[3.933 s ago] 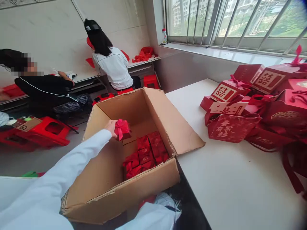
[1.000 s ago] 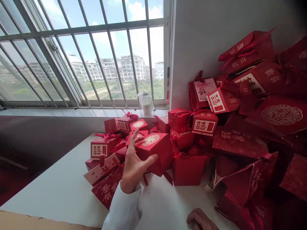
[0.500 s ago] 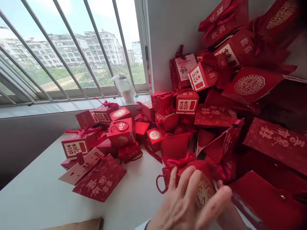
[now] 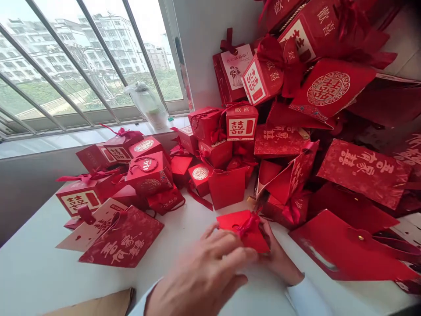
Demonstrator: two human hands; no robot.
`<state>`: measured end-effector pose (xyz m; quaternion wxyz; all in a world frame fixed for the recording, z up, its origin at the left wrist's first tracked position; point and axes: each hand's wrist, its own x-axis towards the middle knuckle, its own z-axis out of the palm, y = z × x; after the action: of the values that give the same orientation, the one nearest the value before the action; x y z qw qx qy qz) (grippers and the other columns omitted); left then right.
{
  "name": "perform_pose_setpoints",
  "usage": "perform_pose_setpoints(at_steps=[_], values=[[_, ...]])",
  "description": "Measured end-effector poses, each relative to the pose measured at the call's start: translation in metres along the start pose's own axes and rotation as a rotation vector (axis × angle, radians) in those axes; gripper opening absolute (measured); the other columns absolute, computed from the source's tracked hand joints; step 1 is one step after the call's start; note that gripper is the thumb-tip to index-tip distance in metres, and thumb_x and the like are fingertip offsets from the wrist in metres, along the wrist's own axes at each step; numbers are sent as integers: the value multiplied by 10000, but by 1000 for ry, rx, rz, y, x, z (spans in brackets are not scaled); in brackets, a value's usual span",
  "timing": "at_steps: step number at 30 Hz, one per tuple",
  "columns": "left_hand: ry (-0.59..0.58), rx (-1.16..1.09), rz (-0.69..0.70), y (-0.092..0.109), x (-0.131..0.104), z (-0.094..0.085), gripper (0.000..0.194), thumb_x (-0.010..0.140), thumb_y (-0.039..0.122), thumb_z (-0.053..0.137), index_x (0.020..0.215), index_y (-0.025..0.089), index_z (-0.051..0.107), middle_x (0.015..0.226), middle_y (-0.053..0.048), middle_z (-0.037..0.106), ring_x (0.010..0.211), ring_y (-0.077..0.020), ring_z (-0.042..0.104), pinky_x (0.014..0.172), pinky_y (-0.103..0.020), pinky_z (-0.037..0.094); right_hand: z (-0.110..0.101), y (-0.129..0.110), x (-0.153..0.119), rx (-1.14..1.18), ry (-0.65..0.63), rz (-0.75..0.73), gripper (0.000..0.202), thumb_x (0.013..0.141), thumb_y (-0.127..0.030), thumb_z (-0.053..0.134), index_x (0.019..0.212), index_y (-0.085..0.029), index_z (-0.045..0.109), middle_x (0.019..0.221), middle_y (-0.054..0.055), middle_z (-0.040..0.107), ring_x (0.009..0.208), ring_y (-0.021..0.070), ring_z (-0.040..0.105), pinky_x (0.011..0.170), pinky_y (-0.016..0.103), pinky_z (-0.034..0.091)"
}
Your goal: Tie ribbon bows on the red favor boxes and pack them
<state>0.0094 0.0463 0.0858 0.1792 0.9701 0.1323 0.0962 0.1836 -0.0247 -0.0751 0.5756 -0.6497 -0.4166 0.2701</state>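
Observation:
A small red gift box [image 4: 251, 239] with a plain flat top and a dark red ribbon bow [image 4: 249, 224] is between my hands, near the front of the white table. My right hand [image 4: 279, 259] grips it from the right side, fingers round its far right corner. My left hand [image 4: 210, 267], slightly blurred, reaches over the near left part of the box with its fingers apart. Whether its fingertips touch the box, I cannot tell. Just beyond the box stands an upright plain red box [image 4: 226, 188].
Red gift boxes [image 4: 148, 173] with gold characters are heaped at the back. More red boxes and bags [image 4: 362, 169] pile up on the right. A folded red bag [image 4: 118, 239] lies at left, cardboard [image 4: 98, 305] in front. A plastic cup [image 4: 151, 107] stands on the windowsill.
The view has shifted right and down. Earlier my left hand covered a box showing gold print and a rope handle; now a flat red top with a bow shows, held by my right hand.

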Motion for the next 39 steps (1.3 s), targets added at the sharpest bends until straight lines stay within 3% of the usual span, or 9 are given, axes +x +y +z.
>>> perform_pose_setpoints(at_steps=[3,6,10,14,20,27,32,35,39], values=[[21,14,-218,-23,3,-7,181,923,180,438,987,220,603,936,-32,655,817,-167,607,745,-278,469,-12,8,2,-77,-200,39,793,641,-239,738,1352,-257,387,1353,87,503,1237,280,481,993,457,425],[40,4,-337,-47,10,4,199,926,167,414,906,191,611,878,-36,639,787,-160,601,710,-261,445,-27,13,-6,-131,-255,87,840,705,-194,678,1422,-290,251,1457,86,368,1340,260,348,1075,487,317],[1,-64,-382,-60,21,22,72,864,194,549,807,175,588,809,-15,626,753,-146,579,678,-238,419,-31,5,-13,8,-235,103,698,778,-318,660,1382,-268,313,1376,106,452,1240,248,473,1015,412,416],[-115,-124,-373,-56,27,35,95,764,150,651,777,171,559,763,2,600,728,-143,549,629,-222,399,-10,-7,-12,96,-208,167,488,860,-400,553,1307,-260,413,1324,89,507,1175,232,524,942,345,473],[-204,-134,-383,-50,27,35,197,711,193,702,739,177,507,691,27,540,601,-121,461,539,-230,321,-8,-9,-7,72,-195,182,572,795,-410,644,1296,-242,425,1214,97,568,1010,222,610,826,323,530],[-312,-22,-425,-47,17,24,375,673,390,771,768,181,474,666,29,516,586,-132,443,504,-242,235,-21,-44,-3,-427,80,-107,330,846,-403,595,1141,-259,566,779,2,556,619,139,507,608,263,473],[-319,-121,-352,-58,12,18,197,919,322,491,790,172,485,655,18,511,551,-113,433,527,-234,275,-4,-70,-2,-571,-208,-534,291,893,-171,524,1164,-261,583,898,47,535,808,184,509,750,324,461],[-285,-127,-305,-64,13,16,218,944,165,353,777,165,495,617,20,482,525,-109,416,532,-234,293,9,-72,-2,-623,-300,-564,227,880,-134,533,1077,-210,616,858,58,527,789,196,486,688,317,449],[-166,-120,-265,-67,20,21,137,925,164,420,915,158,557,797,-24,563,680,-129,520,623,-231,367,16,-69,-4,-544,-262,-516,161,883,-70,503,878,-194,605,826,38,558,783,179,499,706,299,429]])
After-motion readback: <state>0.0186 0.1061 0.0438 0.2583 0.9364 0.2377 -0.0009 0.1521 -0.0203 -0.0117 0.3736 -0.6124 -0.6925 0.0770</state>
